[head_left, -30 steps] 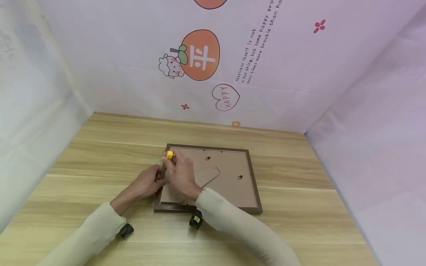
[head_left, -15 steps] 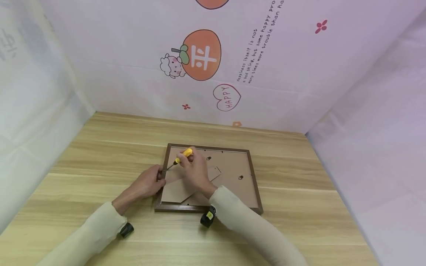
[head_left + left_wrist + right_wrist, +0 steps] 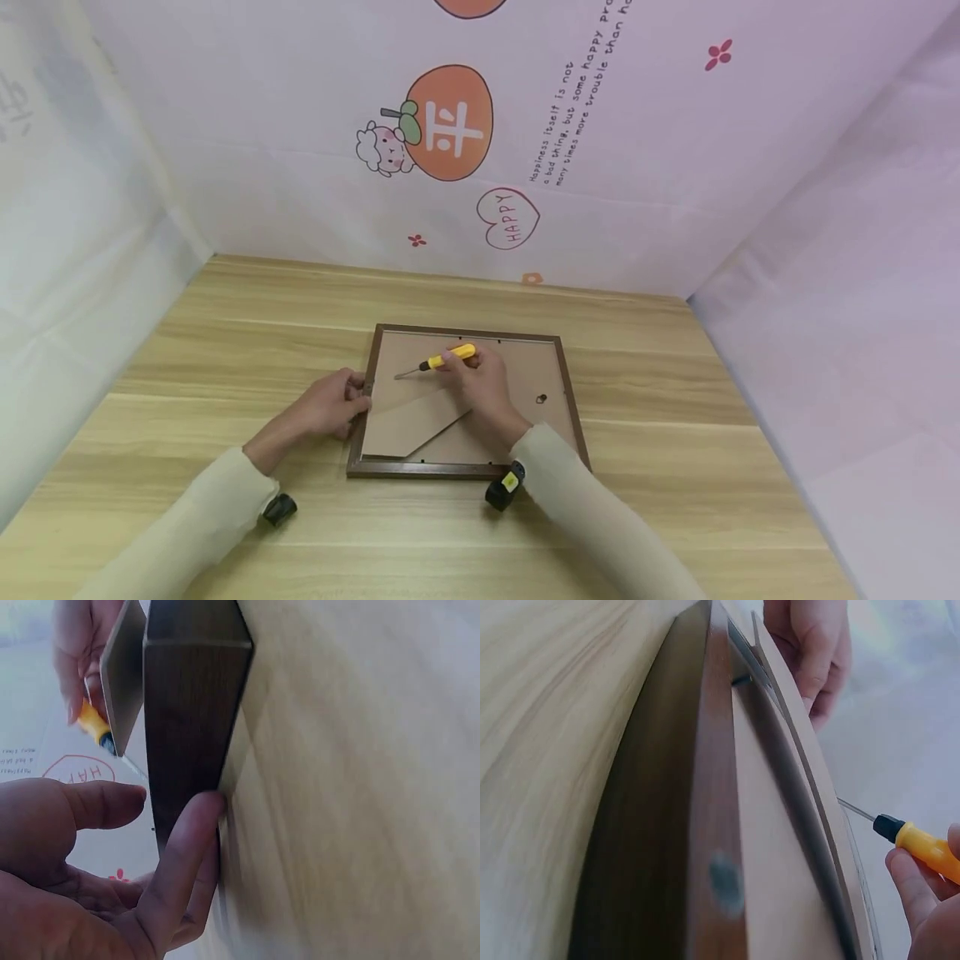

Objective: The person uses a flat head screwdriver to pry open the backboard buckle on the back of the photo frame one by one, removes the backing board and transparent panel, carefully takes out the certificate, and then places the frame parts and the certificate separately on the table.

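A brown picture frame (image 3: 372, 358) lies back side up on the table, with a tan backing board (image 3: 525, 367) and a folding stand (image 3: 420, 425) on it. My left hand (image 3: 330, 407) holds the frame's left edge, fingers along its outer side and thumb by the back face. In the left wrist view, a finger touches the frame's dark side. My right hand (image 3: 486, 385) grips a screwdriver (image 3: 452, 357) by its yellow handle, above the backing. The thin shaft points left, and its tip appears apart from the frame's left rim.
A hanging ring (image 3: 542, 399) sits on the right of the backing. Small dark tabs line the frame's inner edges. The wood-grain table (image 3: 645, 400) extends around the frame, and a printed white sheet (image 3: 622, 217) stands behind it.
My right hand has moved right with the screwdriver, from the frame's left rim to over the backing. The screwdriver has tilted from upright to nearly flat. The left hand stays at the left edge.
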Available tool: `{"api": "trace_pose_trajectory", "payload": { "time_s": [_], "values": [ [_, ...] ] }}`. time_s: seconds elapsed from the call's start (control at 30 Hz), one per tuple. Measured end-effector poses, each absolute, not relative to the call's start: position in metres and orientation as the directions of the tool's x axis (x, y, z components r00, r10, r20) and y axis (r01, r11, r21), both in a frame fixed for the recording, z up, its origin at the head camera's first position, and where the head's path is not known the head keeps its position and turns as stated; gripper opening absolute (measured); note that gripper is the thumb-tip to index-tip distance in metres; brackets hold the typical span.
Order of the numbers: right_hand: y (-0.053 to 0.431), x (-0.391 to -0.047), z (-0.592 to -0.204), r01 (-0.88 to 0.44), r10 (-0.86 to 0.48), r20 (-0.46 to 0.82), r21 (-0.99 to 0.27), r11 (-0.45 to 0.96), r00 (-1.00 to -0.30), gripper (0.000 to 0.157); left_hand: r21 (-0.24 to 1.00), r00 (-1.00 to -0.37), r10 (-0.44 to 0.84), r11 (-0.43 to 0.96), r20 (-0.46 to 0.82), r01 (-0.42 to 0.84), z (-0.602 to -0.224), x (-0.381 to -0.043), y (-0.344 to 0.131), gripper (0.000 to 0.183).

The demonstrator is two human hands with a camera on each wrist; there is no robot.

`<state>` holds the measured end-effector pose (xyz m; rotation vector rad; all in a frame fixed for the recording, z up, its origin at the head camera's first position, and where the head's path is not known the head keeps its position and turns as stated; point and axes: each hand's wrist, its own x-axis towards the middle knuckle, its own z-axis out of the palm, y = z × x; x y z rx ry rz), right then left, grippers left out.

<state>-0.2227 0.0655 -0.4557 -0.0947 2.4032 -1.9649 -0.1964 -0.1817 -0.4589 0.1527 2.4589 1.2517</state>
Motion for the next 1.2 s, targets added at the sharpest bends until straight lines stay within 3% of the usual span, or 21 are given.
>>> {"api": "trace_pose_trajectory", "payload": {
  "time_s": [0.17,0.43,0.67,0.9,1.2],
  "values": [
    [0.081,-0.221,-0.459,0.011,-0.066,-0.018,-0.994,0.106,-0.998,0.024,0.774,-0.934,0.254,0.633,-0.252,-0.037,-0.454,-0.203,-0.182,0.048],
    [0.099,-0.213,-0.460,0.031,-0.052,-0.036,-0.995,0.091,-0.998,0.023,0.721,-0.936,0.249,0.692,-0.248,-0.007,-0.453,-0.227,-0.176,0.054],
    [0.107,-0.209,-0.461,0.028,-0.045,-0.033,-0.995,0.094,-0.998,0.024,0.651,-0.961,0.222,0.757,-0.165,0.063,-0.454,-0.253,-0.167,0.040],
    [0.109,-0.206,-0.462,0.046,-0.049,-0.049,-0.997,0.055,-0.998,0.026,0.606,-0.975,0.171,0.794,-0.145,0.049,-0.452,-0.273,-0.162,0.039],
    [0.110,-0.205,-0.460,0.052,-0.049,-0.054,-0.998,0.036,-0.997,0.021,0.489,-0.966,0.260,0.842,0.000,0.227,-0.449,-0.292,-0.159,0.038]
  ]
}}
